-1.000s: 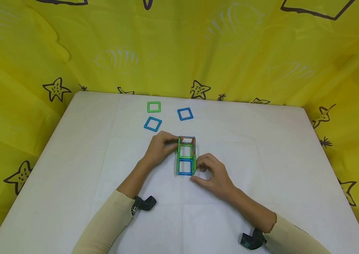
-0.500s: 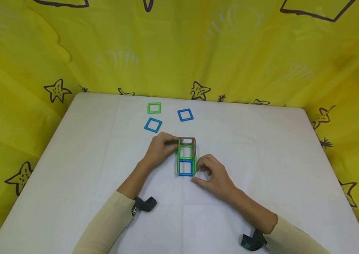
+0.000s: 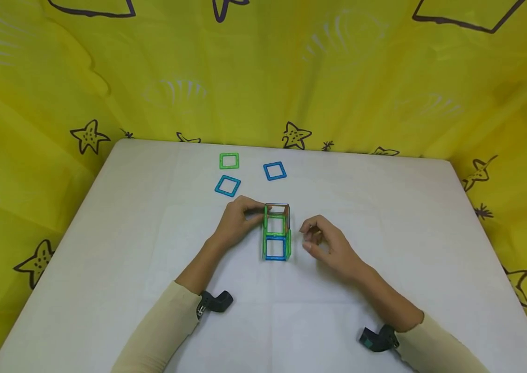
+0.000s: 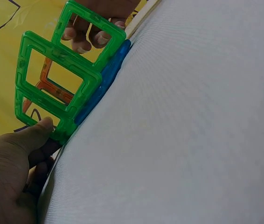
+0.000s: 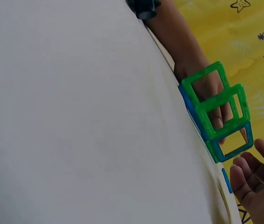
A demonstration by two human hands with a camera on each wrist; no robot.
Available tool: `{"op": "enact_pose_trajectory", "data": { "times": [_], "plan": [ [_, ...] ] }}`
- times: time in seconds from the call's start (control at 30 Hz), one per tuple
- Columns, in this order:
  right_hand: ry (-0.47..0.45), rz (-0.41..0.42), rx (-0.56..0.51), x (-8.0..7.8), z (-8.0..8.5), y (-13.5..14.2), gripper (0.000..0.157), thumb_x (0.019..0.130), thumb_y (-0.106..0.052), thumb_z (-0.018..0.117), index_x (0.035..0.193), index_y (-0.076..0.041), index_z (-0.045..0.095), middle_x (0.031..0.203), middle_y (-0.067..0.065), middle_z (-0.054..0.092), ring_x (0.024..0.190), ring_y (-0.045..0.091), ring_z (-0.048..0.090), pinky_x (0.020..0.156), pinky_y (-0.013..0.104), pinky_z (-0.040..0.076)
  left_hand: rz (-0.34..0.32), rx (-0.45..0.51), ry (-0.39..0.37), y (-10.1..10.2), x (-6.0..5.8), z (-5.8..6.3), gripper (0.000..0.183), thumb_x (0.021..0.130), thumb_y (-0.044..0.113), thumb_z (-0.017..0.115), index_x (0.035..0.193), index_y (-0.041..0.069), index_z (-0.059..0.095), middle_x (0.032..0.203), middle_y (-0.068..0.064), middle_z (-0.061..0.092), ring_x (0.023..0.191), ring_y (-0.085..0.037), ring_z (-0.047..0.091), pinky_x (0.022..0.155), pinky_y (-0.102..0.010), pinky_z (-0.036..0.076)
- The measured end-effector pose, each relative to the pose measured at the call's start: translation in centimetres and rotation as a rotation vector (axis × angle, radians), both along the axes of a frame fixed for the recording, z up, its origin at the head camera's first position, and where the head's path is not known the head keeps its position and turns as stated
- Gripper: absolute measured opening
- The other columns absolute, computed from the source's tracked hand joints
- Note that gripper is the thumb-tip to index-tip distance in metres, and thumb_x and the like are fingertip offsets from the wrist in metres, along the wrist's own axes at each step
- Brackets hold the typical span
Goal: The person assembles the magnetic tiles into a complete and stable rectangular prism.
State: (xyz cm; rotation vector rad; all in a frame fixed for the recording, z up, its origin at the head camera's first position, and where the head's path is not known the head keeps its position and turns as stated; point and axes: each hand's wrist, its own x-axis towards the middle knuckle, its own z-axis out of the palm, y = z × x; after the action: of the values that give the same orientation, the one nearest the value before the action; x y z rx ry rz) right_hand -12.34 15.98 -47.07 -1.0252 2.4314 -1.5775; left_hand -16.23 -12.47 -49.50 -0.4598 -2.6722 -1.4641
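Operator: What has just changed?

Instructor: Your right hand (image 3: 333, 248) has drawn back from the green square plastic side panel (image 3: 289, 243) it was close against half a second ago. It now stands apart, to the right. Its fingers curl loosely, with a narrow gap to the thumb, and hold nothing.

Operator: State of the left?

Instructor: Your left hand (image 3: 237, 220) pinches the far end of the green plastic left wall (image 4: 43, 99).

Operator: Where is the assembly?

Instructor: The open-framed assembly of green, blue and orange plastic squares (image 3: 275, 235) sits on the white-covered bench (image 3: 384, 207) between your hands, touching only the left. Beyond your left hand lie a loose green square plastic frame (image 3: 221, 161) and a blue one (image 3: 224, 192); a second loose blue square plastic frame (image 3: 276, 178) lies farther right, beyond the assembly.

Operator: What does the change mean?

Instructor: Judgement: the side panel stands without your right hand, so its joint appears to hold. Your left hand alone steadies the build.
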Motion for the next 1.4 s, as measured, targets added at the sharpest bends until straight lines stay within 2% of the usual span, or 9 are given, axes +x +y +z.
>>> {"op": "enact_pose_trajectory", "data": {
  "times": [0.13,0.5,0.6,0.7,0.83,0.93,1.13,1.27,1.4],
  "plan": [
    [0.022,-0.063,0.016,-1.6,0.5,-0.2,0.027,0.098,-0.003,0.064,0.125,0.0,0.059,0.118,0.015,0.063,0.096,0.022,0.061,0.082,0.028,0.053,0.003,0.001,0.013,-0.1,0.0,0.0,0.021,0.093,0.009,0.08,0.114,0.005,0.081,0.11,-0.006,0.075,0.109,-0.023,0.064,0.096,-0.039,0.052],
    [-0.046,-0.196,0.11,-6.5,1.3,-1.8,0.03,0.101,-0.011,0.069,0.128,-0.001,0.061,0.12,0.013,0.064,0.1,0.024,0.059,0.089,0.039,0.051,-0.009,0.007,0.002,0.1,0.0,0.1,0.023,0.095,0.009,0.079,0.118,0.005,0.08,0.112,-0.006,0.074,0.11,-0.023,0.063,0.096,-0.039,0.052],
    [-0.068,-0.156,0.141,-7.7,1.2,-2.2,0.033,0.099,-0.006,0.069,0.131,-0.003,0.061,0.124,0.013,0.064,0.104,0.026,0.059,0.09,0.041,0.05,-0.003,0.01,0.0,0.2,0.0,0.1,0.025,0.095,0.008,0.078,0.12,0.005,0.077,0.11,-0.005,0.075,0.106,-0.022,0.064,0.094,-0.039,0.053],
    [-0.095,-0.068,0.186,-8.5,1.0,-2.6,0.039,0.096,0.002,0.067,0.134,-0.005,0.062,0.125,0.011,0.065,0.106,0.025,0.058,0.09,0.042,0.05,0.0,0.022,-0.005,0.3,0.0,0.1,0.024,0.096,0.007,0.077,0.12,0.006,0.073,0.108,-0.004,0.077,0.102,-0.022,0.065,0.092,-0.038,0.054],
    [-0.114,0.06,0.21,-9.0,0.5,-3.1,0.046,0.093,0.01,0.064,0.136,-0.006,0.064,0.127,0.009,0.068,0.108,0.024,0.059,0.09,0.043,0.05,0.013,0.029,-0.015,0.4,0.0,0.0,0.02,0.096,0.007,0.077,0.115,0.006,0.07,0.106,-0.004,0.077,0.1,-0.022,0.066,0.094,-0.038,0.053],
    [-0.139,0.119,0.215,-9.2,0.3,-3.4,0.047,0.093,0.01,0.064,0.137,-0.008,0.065,0.132,0.005,0.068,0.11,0.022,0.06,0.093,0.043,0.049,0.021,0.02,-0.02,0.4,0.0,0.0,0.019,0.096,0.007,0.077,0.113,0.006,0.072,0.106,-0.005,0.076,0.1,-0.023,0.065,0.093,-0.039,0.053],
    [-0.192,0.166,0.259,-9.2,0.3,-3.7,0.049,0.092,0.005,0.067,0.137,-0.013,0.067,0.134,-0.001,0.068,0.117,0.021,0.057,0.1,0.043,0.046,0.013,0.016,-0.025,0.3,0.1,-0.1,0.018,0.096,0.006,0.076,0.114,0.004,0.074,0.108,-0.006,0.076,0.1,-0.023,0.064,0.093,-0.039,0.053],
    [-0.177,0.172,0.266,-9.2,0.4,-3.6,0.047,0.09,0.004,0.069,0.134,-0.012,0.069,0.13,0.001,0.069,0.114,0.022,0.058,0.1,0.043,0.047,0.011,0.017,-0.016,0.3,0.1,-0.1,0.019,0.096,0.006,0.076,0.114,0.004,0.074,0.107,-0.006,0.076,0.099,-0.023,0.063,0.092,-0.038,0.053],
    [-0.142,0.163,0.248,-9.2,0.4,-3.4,0.037,0.091,0.003,0.069,0.127,-0.009,0.071,0.122,0.002,0.071,0.107,0.022,0.06,0.097,0.042,0.049,0.011,0.015,-0.012,0.3,0.0,0.0,0.019,0.096,0.006,0.076,0.115,0.005,0.074,0.108,-0.006,0.076,0.099,-0.022,0.063,0.092,-0.038,0.052]
  ]
}}
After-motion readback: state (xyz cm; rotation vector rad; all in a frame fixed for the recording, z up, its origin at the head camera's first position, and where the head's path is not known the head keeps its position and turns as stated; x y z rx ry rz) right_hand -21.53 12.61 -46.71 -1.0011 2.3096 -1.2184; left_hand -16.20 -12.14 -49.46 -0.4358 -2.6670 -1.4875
